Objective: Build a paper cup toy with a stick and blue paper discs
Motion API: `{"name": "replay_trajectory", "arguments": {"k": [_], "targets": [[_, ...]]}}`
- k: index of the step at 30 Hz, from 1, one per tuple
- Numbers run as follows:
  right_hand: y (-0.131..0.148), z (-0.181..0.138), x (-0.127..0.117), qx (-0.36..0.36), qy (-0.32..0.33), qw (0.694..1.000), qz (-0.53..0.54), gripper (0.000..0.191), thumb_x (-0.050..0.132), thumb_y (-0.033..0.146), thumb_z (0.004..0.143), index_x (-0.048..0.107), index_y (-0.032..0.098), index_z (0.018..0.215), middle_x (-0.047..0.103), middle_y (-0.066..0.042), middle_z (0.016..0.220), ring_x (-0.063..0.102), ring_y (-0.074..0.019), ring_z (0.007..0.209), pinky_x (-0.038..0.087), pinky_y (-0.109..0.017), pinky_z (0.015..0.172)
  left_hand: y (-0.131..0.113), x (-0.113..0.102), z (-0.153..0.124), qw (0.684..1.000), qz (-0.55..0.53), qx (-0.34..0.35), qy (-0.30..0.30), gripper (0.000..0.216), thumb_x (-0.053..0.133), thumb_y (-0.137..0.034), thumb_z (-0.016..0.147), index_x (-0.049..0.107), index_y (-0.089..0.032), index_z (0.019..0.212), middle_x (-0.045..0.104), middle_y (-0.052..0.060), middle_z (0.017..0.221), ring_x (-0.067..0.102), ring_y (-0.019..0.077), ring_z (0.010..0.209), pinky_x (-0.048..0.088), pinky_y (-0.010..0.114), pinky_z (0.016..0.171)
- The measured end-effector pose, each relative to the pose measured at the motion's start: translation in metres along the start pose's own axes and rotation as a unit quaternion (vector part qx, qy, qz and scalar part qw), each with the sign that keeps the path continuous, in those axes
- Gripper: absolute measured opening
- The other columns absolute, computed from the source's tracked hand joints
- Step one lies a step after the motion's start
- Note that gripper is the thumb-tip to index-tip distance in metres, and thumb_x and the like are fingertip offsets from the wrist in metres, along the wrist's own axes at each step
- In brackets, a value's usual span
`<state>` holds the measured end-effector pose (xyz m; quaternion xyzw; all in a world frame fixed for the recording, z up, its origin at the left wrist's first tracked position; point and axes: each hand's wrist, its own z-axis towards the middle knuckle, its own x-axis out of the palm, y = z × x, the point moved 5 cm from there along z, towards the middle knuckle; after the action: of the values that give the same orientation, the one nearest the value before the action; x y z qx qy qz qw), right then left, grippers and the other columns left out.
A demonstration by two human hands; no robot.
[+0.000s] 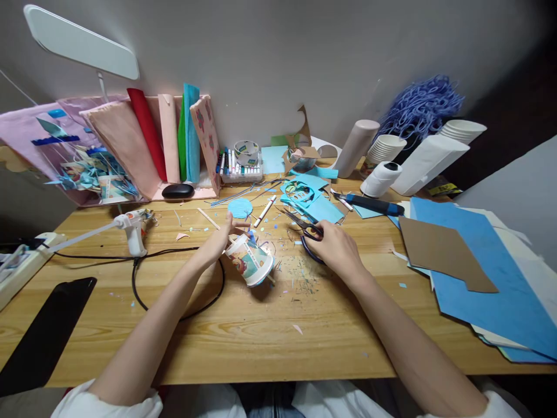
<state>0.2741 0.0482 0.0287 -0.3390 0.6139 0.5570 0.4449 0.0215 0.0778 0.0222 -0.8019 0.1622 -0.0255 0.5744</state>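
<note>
My left hand [220,239] is closed on a printed paper cup [250,261], at its upper left edge. The cup is tilted, with a shadow beneath it; some of the fingers are hidden behind it. A thin stick pokes out near its lower right edge. My right hand [335,247] grips scissors [300,222] by their dark handles, with the blades pointing left and slightly apart. Beyond my left hand lies a light-blue paper disc [240,208]. A white marker [264,211] lies between the disc and the scissors.
Blue paper offcuts [313,197] and a utility knife [369,204] lie behind my right hand. Coloured sheets [491,273] are stacked at right. On the left are a glue gun [134,233], its black cable [136,290] and a phone [47,331]. Paper scraps dot the table.
</note>
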Motion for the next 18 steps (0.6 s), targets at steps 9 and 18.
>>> {"name": "replay_trajectory", "arguments": {"k": [9,18], "targets": [[0.026,-0.019,-0.001,-0.124,-0.001,0.99,0.06,0.026,0.048,0.035,0.086,0.063,0.014,0.091,0.063,-0.016,0.097,0.054,-0.0277,0.094,0.04,-0.038,0.077,0.0,0.001,-0.011,0.995,-0.102,-0.02,0.001,0.083,0.028,-0.078,0.072,0.069,-0.01,0.093,0.066,0.007,0.053,0.056,0.0155,0.042,0.037,0.023,0.043],[0.065,-0.057,0.057,-0.039,0.391,0.732,0.557,0.041,0.058,0.053,0.076,0.061,0.012,0.073,0.064,-0.003,0.06,0.045,-0.0061,0.047,0.032,-0.019,0.046,-0.007,0.014,-0.021,0.968,-0.239,0.028,-0.068,0.071,0.044,-0.073,0.07,0.061,-0.013,0.104,0.071,0.009,0.08,0.063,0.0182,0.059,0.047,0.026,0.05]]}}
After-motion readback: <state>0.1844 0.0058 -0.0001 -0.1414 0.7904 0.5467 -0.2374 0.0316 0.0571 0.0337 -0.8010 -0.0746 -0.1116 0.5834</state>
